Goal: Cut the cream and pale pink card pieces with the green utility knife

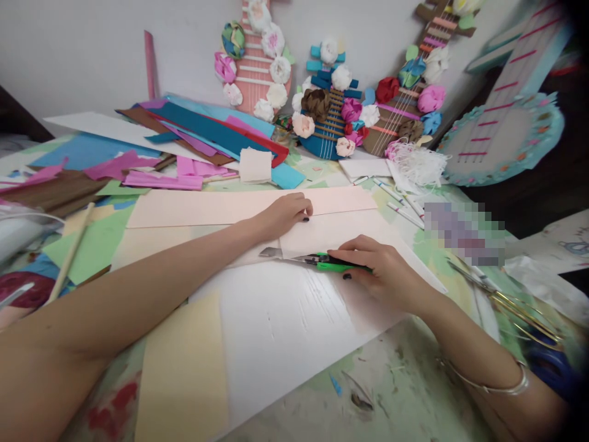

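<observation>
A green-and-black utility knife is gripped in my right hand, its blade pointing left along the near edge of a folded pale pink sheet of paper. My left hand is bent over this paper, fingers curled in, at the upper fold line. Behind it lies the pink strip of the sheet. Under the knife is a white board with scored cut marks, and a cream sheet overlaps its left side.
Coloured paper scraps pile up at the back left. Flower-decorated paper guitars lean on the wall, beside white string. Markers and gold-handled scissors lie on the right. A wooden stick is at left.
</observation>
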A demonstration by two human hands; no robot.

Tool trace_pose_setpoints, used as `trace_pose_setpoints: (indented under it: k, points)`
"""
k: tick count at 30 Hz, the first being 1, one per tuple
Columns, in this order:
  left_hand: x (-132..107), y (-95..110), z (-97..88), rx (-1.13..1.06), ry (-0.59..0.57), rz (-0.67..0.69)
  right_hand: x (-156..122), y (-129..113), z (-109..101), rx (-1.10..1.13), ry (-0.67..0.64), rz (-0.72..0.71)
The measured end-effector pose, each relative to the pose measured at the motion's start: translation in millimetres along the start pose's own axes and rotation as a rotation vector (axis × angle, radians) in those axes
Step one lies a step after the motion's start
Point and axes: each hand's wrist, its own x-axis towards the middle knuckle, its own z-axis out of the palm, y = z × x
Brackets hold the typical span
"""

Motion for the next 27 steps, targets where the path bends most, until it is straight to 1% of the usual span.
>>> trace_pose_setpoints:
  k: [8, 15, 21, 24, 27]
  points:
    - [0, 0, -0.4, -0.004, -0.003, 0.001, -6, 3, -6, -0.003, -0.007, 0.056]
    - [1, 0, -0.1, 0.001, 0.007, -0.011, 4, -6, 0, 0.001, -0.02, 0.042]
    - [-1, 1, -1.3, -0.006, 0.008, -0.003, -3, -6, -7, 0.001, -0.001, 0.039]
    - [0, 1, -0.9, -0.009, 0.012, 0.0, -3, -5, -8, 0.006, -0.012, 0.06]
    - [0, 1, -0.4, -0.012, 0.016, -0.002, 0, -8, -6, 0.0, -0.038, 0.052]
